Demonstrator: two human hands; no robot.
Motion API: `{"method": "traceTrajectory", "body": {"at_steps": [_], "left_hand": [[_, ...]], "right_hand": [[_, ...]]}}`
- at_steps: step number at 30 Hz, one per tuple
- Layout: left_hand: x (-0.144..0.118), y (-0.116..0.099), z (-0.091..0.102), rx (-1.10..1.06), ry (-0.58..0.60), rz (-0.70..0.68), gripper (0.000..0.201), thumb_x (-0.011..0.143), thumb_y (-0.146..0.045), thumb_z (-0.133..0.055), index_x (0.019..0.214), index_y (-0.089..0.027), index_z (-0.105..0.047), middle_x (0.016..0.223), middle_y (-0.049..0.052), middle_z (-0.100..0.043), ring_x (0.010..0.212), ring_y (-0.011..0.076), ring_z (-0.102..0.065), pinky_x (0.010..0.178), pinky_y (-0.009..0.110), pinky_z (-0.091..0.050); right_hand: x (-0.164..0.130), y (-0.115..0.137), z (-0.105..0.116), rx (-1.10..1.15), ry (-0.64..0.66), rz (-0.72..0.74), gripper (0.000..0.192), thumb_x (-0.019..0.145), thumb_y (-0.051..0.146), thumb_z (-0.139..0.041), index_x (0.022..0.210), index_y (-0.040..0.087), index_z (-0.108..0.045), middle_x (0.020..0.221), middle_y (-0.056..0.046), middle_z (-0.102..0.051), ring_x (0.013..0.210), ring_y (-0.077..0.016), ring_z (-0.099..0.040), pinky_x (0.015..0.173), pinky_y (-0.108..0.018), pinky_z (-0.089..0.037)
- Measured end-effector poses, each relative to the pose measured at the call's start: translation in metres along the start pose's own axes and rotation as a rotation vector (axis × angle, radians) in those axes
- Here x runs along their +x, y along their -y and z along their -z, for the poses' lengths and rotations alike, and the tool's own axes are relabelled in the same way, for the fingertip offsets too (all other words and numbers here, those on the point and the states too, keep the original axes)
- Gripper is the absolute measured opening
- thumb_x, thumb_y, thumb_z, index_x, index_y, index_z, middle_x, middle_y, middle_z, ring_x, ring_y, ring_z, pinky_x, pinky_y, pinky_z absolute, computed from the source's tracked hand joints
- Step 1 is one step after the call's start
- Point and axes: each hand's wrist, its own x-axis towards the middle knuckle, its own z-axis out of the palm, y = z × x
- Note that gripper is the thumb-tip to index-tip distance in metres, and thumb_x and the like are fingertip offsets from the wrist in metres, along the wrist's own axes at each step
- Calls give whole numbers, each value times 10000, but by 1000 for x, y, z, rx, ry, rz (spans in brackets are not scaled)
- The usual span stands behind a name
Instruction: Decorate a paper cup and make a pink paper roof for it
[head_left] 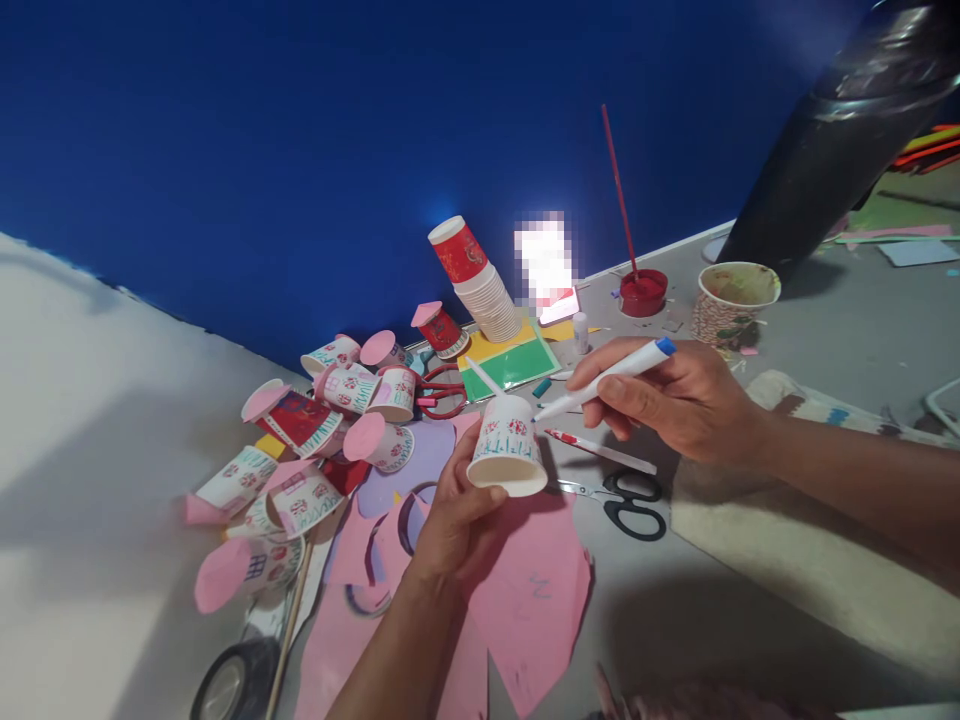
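Two bare hands, both gripping: L hand (459, 520) holds a white paper cup (506, 430) w/ red flowers & green strokes, mouth facing near; R hand (675, 400) grips a white blue-ended marker (615, 385), tip at cup's R edge, contact unclear. Near: pink paper sheet (536, 560). R: black-handled metal scissors (604, 495). L: pink-topped decorated paper cups (349, 387). Far: tall paper-cup stack (487, 300).

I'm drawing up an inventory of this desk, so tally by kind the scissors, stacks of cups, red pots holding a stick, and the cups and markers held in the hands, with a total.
Scissors: 2 (black-handled pair, red-handled pair)
Cup stack: 1
Red pot with stick: 1
Held cup, left hand: 1
Held marker, right hand: 1
Total: 6
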Motion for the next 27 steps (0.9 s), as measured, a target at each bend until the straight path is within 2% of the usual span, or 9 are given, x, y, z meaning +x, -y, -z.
{"method": "traceTrajectory", "body": {"at_steps": [4, 6, 11, 15, 19, 23, 27], "left_hand": [[-1, 1, 0, -144, -14, 37, 846, 570, -134, -804, 1395, -179, -625, 1203, 136, -789, 1163, 350, -730, 1097, 525, -531], [0, 1, -1, -206, 1, 54, 848, 573, -139, -764, 1406, -190, -617, 1249, 130, -781, 1244, 371, -701, 1165, 570, -471], [0, 1, 0, -267, 74, 119, 685, 686, -257, -744, 1360, -172, -654, 1319, 139, -761, 1295, 356, -685, 1179, 518, -465], [0, 1, -1, -272, 66, 162, 611, 788, -455, -787, 1319, -172, -681, 1281, 143, -778, 1200, 345, -738, 1081, 473, -542], [1, 2, -3, -282, 57, 207, 608, 837, -621, -772, 1227, -156, -725, 1150, 149, -812, 1075, 335, -782, 975, 436, -585], [3, 3, -1, -328, 50, 233, 603, 886, -682, -707, 1168, -151, -745, 1087, 133, -822, 1025, 303, -801, 920, 388, -602], [4, 3, -2, -325, 26, 241, 576, 912, -678, -674, 1120, -146, -745, 1057, 135, -825, 973, 276, -811, 865, 353, -615]], "right_hand": [[0, 1, 0, -10, -13, 1, 203, 1026, 374, -657, 1070, 210, -767, 805, -17, -754, 560, -100, -618, 503, -228, -518], [0, 4, -1, -21, -23, -3, 192, 1016, 357, -670, 1041, 195, -770, 794, -23, -754, 547, -96, -616, 496, -221, -517], [1, 12, -4, -82, -48, -40, 181, 956, 358, -736, 944, 181, -775, 752, -31, -751, 509, -100, -618, 451, -212, -501], [-1, 11, -2, -104, -73, -54, 196, 953, 392, -741, 943, 202, -790, 771, -33, -751, 526, -108, -619, 458, -223, -498], [-3, 6, -1, -104, -78, -45, 185, 973, 386, -729, 1002, 212, -784, 811, -32, -763, 539, -107, -634, 485, -231, -511], [0, 3, -1, -217, -106, -55, 228, 985, 418, -703, 1027, 207, -778, 832, -40, -765, 555, -112, -640, 504, -235, -532], [5, 0, -1, -327, -104, -128, 320, 953, 510, -710, 1040, 212, -787, 955, -64, -773, 565, -120, -644, 533, -266, -563]]}}
